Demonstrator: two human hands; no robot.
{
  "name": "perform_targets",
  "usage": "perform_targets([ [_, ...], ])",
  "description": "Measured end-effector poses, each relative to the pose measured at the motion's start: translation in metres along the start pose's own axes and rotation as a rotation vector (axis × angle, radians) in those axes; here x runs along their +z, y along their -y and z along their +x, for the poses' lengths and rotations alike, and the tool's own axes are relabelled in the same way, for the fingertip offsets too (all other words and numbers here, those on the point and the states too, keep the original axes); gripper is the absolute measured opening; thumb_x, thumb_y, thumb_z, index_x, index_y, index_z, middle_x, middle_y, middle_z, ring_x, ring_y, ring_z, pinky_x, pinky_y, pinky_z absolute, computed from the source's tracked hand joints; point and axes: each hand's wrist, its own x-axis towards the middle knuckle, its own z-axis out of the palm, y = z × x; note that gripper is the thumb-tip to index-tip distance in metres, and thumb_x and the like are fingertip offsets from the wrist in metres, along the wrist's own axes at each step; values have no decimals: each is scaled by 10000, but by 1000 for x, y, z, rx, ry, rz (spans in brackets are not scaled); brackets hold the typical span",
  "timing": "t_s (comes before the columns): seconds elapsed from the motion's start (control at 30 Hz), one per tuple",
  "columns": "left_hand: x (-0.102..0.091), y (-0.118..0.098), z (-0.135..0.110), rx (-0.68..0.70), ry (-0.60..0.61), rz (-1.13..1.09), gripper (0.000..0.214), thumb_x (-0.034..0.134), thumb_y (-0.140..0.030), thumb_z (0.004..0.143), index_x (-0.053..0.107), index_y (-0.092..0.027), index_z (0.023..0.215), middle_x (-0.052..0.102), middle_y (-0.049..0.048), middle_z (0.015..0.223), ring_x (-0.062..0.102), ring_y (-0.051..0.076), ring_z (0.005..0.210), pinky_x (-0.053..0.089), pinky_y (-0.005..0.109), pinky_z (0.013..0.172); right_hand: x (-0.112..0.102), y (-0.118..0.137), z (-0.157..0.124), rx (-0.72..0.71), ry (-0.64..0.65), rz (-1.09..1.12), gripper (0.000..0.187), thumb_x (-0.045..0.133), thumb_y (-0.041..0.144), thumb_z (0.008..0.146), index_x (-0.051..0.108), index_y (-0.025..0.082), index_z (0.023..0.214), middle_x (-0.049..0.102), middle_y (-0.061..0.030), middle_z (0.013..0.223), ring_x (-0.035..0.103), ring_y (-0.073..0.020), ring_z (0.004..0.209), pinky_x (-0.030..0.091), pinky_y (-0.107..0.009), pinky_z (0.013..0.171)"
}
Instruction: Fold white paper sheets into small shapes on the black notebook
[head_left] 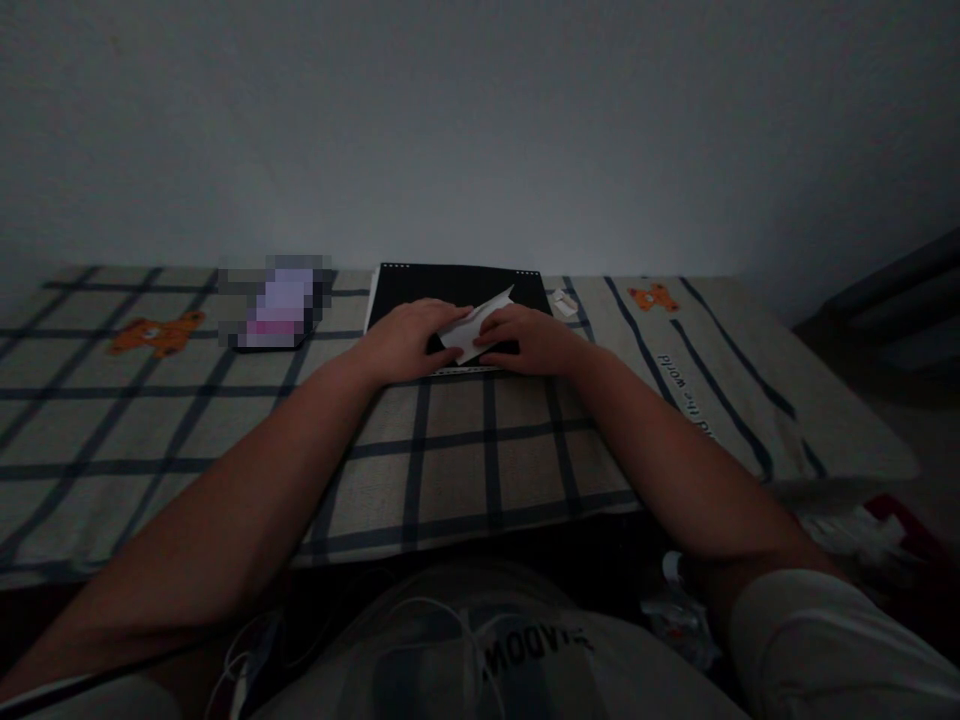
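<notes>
A folded piece of white paper (480, 322) lies on a black notebook (450, 285) on the checked bedcover. My left hand (409, 338) presses on the paper's left part with its fingers curled down. My right hand (529, 340) pinches the paper's right side. One pointed corner of the paper sticks up towards the wall between the two hands.
A blurred pink and lilac object (274, 302) lies left of the notebook. A small white scrap (564, 302) sits at the notebook's right. The bedcover (450, 450) runs to the wall; its right edge drops off near a dark frame (885, 300).
</notes>
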Motion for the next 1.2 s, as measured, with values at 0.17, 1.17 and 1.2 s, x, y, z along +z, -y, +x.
perform_targets([
  [0.17,2,3,0,-7,69,-22,680,635,-555,916,636,-151,1463,639,149,1513,528,340,1473,404,512,1232,0,-2,-2,36,-34,15,283,667,330,977,815,185,1170,793,-116,1207,699,-275,1159,511,-435,1037],
  [1.17,-6,-2,-1,42,26,-10,555,594,-536,926,740,-166,1312,766,136,1262,717,303,1169,543,418,1021,-7,5,0,187,111,-203,434,649,420,985,740,220,1359,695,-141,1411,619,-335,1260,427,-462,1022],
  [1.2,-5,-1,-1,50,10,-19,525,573,-525,939,755,-172,1283,778,131,1221,729,295,1126,551,413,991,-8,5,0,190,107,-206,403,646,384,986,751,219,1338,710,-136,1379,627,-325,1238,432,-451,1007],
])
